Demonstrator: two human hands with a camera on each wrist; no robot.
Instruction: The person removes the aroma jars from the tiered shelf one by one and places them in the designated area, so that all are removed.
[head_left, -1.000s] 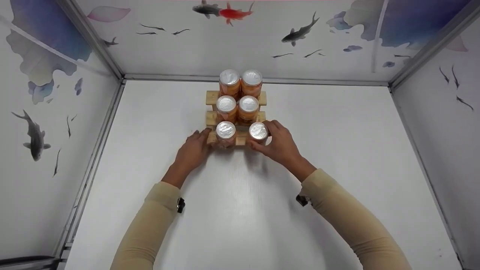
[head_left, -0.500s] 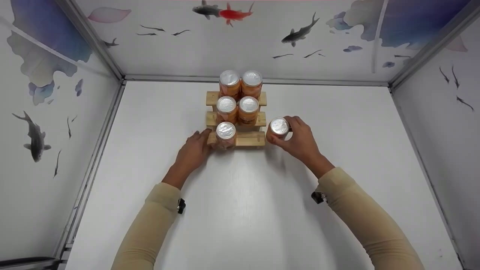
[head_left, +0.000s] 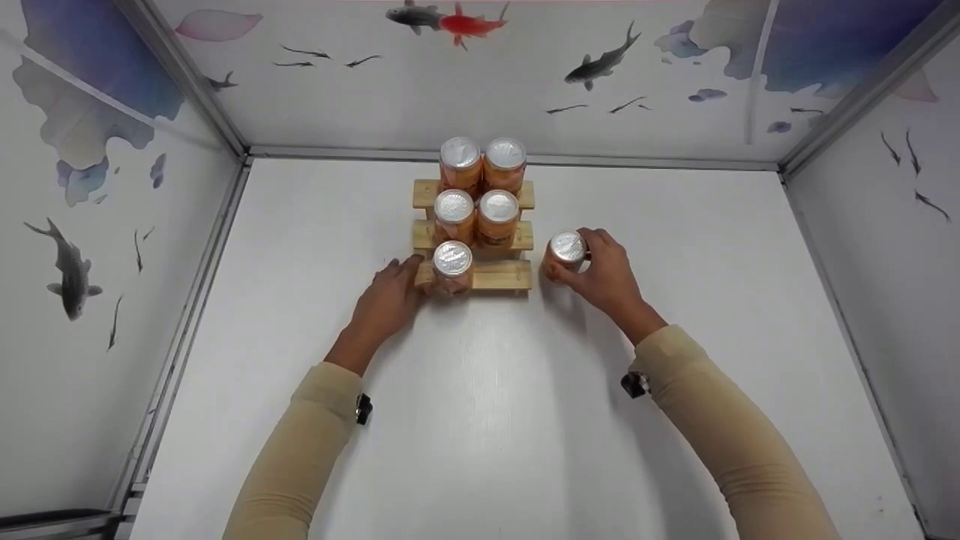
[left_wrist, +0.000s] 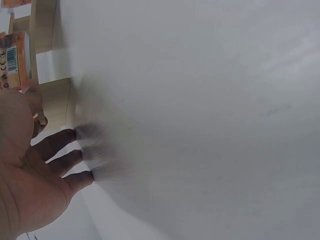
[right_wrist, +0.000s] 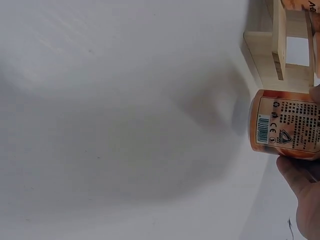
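Observation:
A stepped wooden rack (head_left: 499, 276) stands mid-table with silver-lidded orange jars on it. One jar (head_left: 452, 262) stands on the left of its lowest step, and the right of that step is bare. My right hand (head_left: 592, 270) grips another jar (head_left: 568, 247) just right of the rack, at or barely above the table. The right wrist view shows that jar's orange label (right_wrist: 287, 125) beside the rack's end (right_wrist: 277, 45). My left hand (head_left: 391, 289) rests against the rack's left end. Its straight fingers (left_wrist: 65, 145) touch the white table.
Two jars stand on the middle step (head_left: 476, 210) and two on the top step (head_left: 481, 157). White walls with painted fish enclose the table (head_left: 480, 420) at the back (head_left: 480, 90), left and right.
My right hand lifted the right-hand jar off the lowest step and carried it right, then down beside the rack. The left hand stayed at the rack's left end.

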